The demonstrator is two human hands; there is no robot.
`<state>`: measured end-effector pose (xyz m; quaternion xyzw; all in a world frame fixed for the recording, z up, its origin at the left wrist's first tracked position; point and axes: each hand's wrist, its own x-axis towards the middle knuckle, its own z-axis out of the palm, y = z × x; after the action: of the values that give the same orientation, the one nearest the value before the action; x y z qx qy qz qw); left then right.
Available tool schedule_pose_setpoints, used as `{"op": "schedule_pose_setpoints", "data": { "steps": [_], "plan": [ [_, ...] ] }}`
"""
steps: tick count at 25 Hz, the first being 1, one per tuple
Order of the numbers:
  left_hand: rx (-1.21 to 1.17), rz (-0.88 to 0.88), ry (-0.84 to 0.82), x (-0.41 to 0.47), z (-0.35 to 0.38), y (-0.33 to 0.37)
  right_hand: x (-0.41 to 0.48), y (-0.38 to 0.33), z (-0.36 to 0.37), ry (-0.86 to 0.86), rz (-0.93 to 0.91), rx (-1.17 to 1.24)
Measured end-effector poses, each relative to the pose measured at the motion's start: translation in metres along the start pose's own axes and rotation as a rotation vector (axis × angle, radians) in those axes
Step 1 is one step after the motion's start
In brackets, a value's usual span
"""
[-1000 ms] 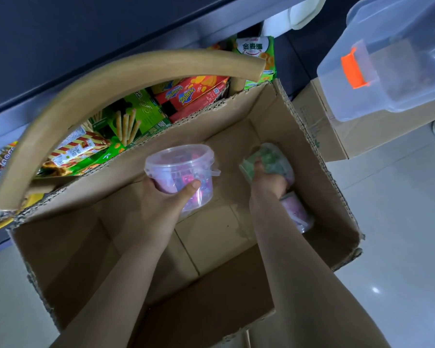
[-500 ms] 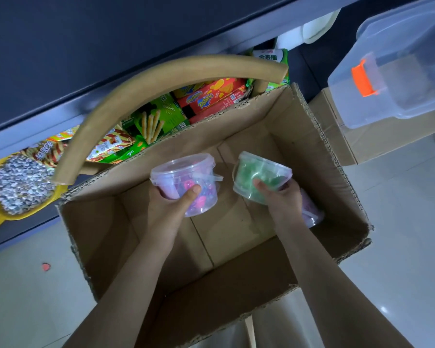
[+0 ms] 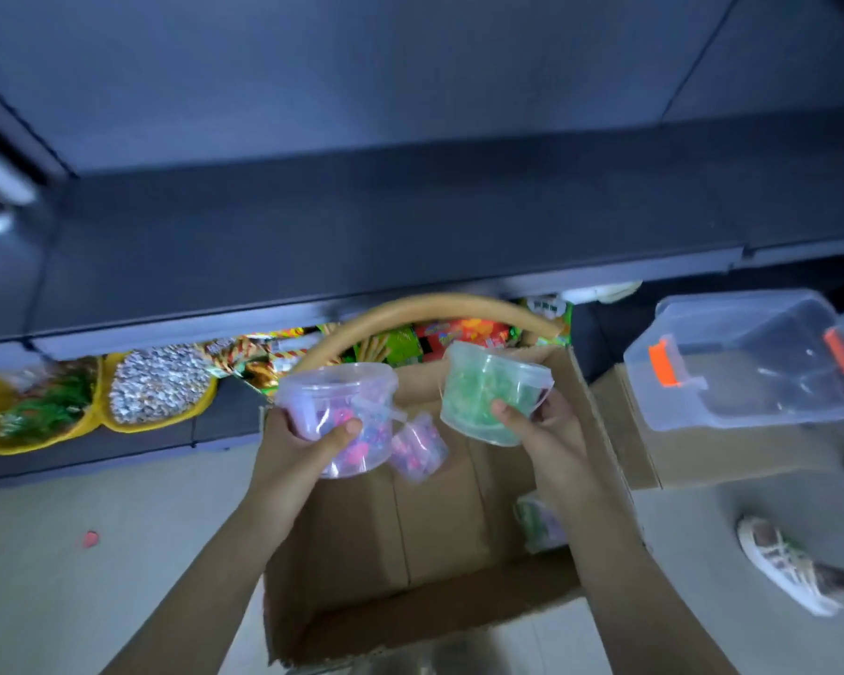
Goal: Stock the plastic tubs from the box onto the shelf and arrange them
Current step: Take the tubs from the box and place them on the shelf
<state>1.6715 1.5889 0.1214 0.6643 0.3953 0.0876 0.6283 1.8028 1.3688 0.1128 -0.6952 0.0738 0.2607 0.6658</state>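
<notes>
1. On my feed a dark shelf [image 3: 410, 226] fills the top half, with pale floor [image 3: 93, 601] below it.
2. Low on the shelf I see yellow trays [image 3: 201, 406] of wrapped sweets and bright snack packets [image 3: 464, 331], with a tan handle [image 3: 425, 306] arching in front of them.
3. An open cardboard box [image 3: 459, 606] stands on the floor right under the hands.
4. The left hand [image 3: 293, 450] grips a pink tub [image 3: 337, 397], thumb across the front wall and fingers wrapped behind.
5. The right hand [image 3: 546, 436] grips a green tub [image 3: 483, 387], tilted, thumb pressed on its side.
6. Both tubs are up above the box, side by side but apart, just in front of the shelf's lower edge.
7. Down in the box a third tub [image 3: 420, 448] with pink contents lies on its side; a fourth tub [image 3: 537, 523] is half hidden by the right forearm.
8. To the right, a clear bin [image 3: 751, 372] with orange latches sits on a second carton [image 3: 678, 460], with a shoe [image 3: 780, 562] near it.
</notes>
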Motion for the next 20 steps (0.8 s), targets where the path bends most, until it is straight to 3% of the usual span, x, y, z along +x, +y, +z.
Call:
{"op": "schedule_pose_setpoints", "data": {
  "steps": [12,20],
  "plan": [
    [-0.009,0.249,0.380,-0.135,-0.110,0.130,-0.109,-0.167,0.085,-0.375,-0.451,-0.002],
    [-0.072,0.432,0.470,-0.193,-0.171,0.203,-0.181,-0.246,0.125,-0.429,-0.665,0.015]
  ]
}}
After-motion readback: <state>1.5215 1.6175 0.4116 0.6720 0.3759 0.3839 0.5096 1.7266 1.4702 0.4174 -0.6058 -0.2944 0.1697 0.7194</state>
